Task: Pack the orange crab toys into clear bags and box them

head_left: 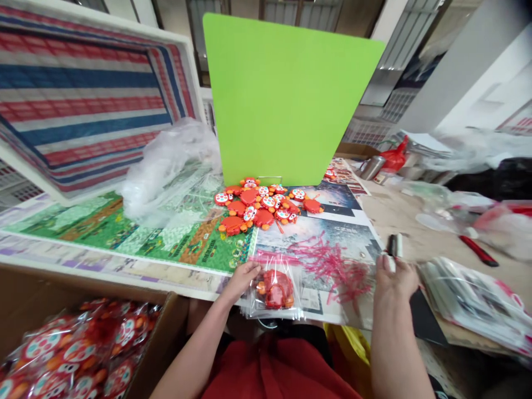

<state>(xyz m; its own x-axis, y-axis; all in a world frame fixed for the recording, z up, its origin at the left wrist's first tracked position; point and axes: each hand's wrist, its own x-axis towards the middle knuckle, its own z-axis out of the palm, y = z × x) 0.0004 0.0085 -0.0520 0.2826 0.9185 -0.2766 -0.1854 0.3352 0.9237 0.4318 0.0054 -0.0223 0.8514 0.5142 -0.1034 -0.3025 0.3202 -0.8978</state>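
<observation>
Near the table's front edge, my left hand (245, 278) pinches the upper left of a clear plastic bag (296, 303). Inside the bag sits a red-and-orange crab-like toy (277, 289). My right hand (394, 280) is off to the right over the table, its fingers curled around a small black-and-white stick-like object (394, 245); its exact kind is unclear. Loose pink strips (328, 260) lie between the hands. Further back is a pile of unbagged red toys (257, 205) with dotted white parts.
A green board (286, 105) stands upright behind the pile. Left are a striped-lined crate (195, 77) and crumpled clear plastic (162, 172). A cardboard box (166, 327) holds bagged toys at lower left. A red cutter (477, 250) and stacked plastic-covered packs (477, 305) lie right.
</observation>
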